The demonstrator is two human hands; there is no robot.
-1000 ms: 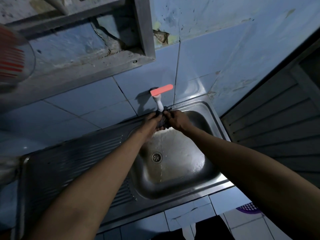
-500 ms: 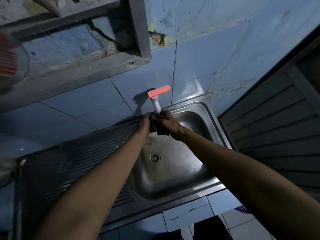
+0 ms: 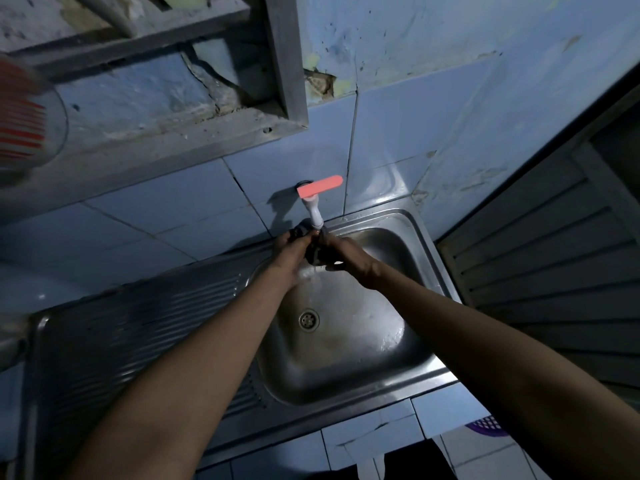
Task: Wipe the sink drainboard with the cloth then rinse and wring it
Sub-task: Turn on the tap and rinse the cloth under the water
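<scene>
A small dark cloth (image 3: 313, 249) is bunched between both my hands, right under the white tap (image 3: 314, 211) with its orange handle (image 3: 320, 187). My left hand (image 3: 289, 252) grips the cloth from the left and my right hand (image 3: 341, 254) grips it from the right. Water runs down from the cloth into the steel sink bowl (image 3: 381, 334). The ribbed drainboard (image 3: 138, 327) lies to the left of the bowl, partly under my left forearm.
The drain (image 3: 309, 320) sits mid-bowl. Blue tiles back the sink and a concrete ledge (image 3: 156, 157) overhangs at the upper left. A clear cup with red stripes (image 3: 24, 129) is at the left edge. A slatted door (image 3: 554, 282) stands at the right.
Both hands keep hold of the cloth under the tap and have worked it slightly, drawing closer together. The view shifted a little.
</scene>
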